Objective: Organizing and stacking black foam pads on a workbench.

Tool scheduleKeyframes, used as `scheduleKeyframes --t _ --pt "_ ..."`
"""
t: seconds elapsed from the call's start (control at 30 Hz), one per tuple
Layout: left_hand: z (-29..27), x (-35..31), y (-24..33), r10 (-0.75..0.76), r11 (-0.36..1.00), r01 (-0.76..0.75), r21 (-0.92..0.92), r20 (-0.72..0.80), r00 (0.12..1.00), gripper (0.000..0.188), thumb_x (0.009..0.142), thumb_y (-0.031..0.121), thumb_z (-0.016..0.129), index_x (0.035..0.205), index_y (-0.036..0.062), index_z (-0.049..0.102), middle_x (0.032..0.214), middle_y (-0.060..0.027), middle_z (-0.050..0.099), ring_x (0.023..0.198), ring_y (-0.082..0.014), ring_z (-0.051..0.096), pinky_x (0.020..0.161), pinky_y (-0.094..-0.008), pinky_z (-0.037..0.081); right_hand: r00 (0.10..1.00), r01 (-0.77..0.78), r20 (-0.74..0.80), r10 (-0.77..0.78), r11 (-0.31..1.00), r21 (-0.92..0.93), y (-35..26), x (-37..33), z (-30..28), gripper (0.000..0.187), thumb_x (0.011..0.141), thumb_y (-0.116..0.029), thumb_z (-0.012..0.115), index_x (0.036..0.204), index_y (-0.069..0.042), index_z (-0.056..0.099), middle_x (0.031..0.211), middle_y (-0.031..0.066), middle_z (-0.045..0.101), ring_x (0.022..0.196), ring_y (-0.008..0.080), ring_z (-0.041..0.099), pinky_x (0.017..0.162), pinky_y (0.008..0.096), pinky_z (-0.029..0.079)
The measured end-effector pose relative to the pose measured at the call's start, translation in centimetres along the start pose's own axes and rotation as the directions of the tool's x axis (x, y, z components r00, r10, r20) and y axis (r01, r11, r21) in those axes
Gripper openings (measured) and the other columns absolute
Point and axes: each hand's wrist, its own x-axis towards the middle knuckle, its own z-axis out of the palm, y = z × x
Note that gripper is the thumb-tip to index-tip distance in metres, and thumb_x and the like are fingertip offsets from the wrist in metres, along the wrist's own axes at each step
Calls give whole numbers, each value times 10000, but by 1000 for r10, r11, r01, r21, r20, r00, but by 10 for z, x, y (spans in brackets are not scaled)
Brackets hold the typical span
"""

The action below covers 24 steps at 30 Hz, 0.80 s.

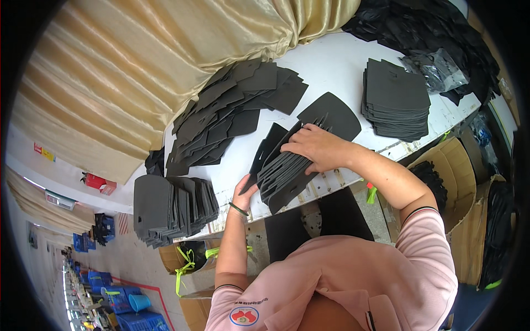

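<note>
A tilted bundle of thin black panels point(284, 174) stands at the table's front edge, its sheets fanned a little apart. Over its top edge curls my right hand point(319, 148), fingers closed on the sheets. My left hand point(246, 194) grips the lower end of a black panel point(267, 149) at the bundle's left side; its fingertips are partly hidden behind it. Under and beyond the bundle a wider black panel point(338, 113) lies flat on the white table point(316, 71).
Loose black panels point(232, 105) are heaped at the back left. Neat stacks stand at the front left point(165, 209) and right point(396, 99). Clear plastic bags point(439, 70) and black material point(425, 30) lie at the far right. Cardboard boxes point(444, 171) and a gold curtain point(143, 60) border the table.
</note>
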Motion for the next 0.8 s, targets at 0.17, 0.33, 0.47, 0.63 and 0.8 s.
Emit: scheduleKeyframes --t 0.17,0.33,0.47,0.63,0.8 --pt "-3 3 -12 30 998 -22 66 -124 992 496 839 50 670 1297 -16 492 1188 -83 602 1076 -173 551 966 -294 413 999 6 -39 -6 1000 -4 4 -3 1 768 579 -182 836 1262 -110 493 1107 84 553 1094 264 504 1014 396 320" --pt "4 3 -22 69 989 -32 142 -269 961 531 866 184 666 1321 -8 471 1243 -92 567 1107 -200 527 977 -306 401 999 -3 -44 4 1000 30 6 -3 1 771 559 -160 842 1249 -107 504 1148 88 551 1099 278 497 1014 385 329" --pt "-6 5 -30 25 1000 -25 4 -175 984 513 891 90 602 1368 48 420 1327 -63 505 1191 -196 501 1000 -325 401 998 -1 -69 2 1000 14 -1 0 -2 760 589 -144 824 1273 -95 496 1248 107 536 1168 278 483 1038 384 308" --pt "14 15 -20 65 961 -115 -251 -199 978 503 887 39 594 1361 47 425 1319 -76 514 1184 -214 510 1011 -341 410 999 -10 -48 12 999 45 -1 4 -3 738 591 -134 821 1258 -84 509 1257 105 538 1176 273 484 1037 378 313" --pt "13 30 -19 169 972 -207 -108 -286 943 543 808 48 704 1299 -1 477 1263 -82 551 1131 -186 521 978 -297 405 1000 -5 -17 5 999 40 -6 9 -3 728 592 -127 818 1251 -82 513 1210 93 560 1160 259 494 1033 372 317"
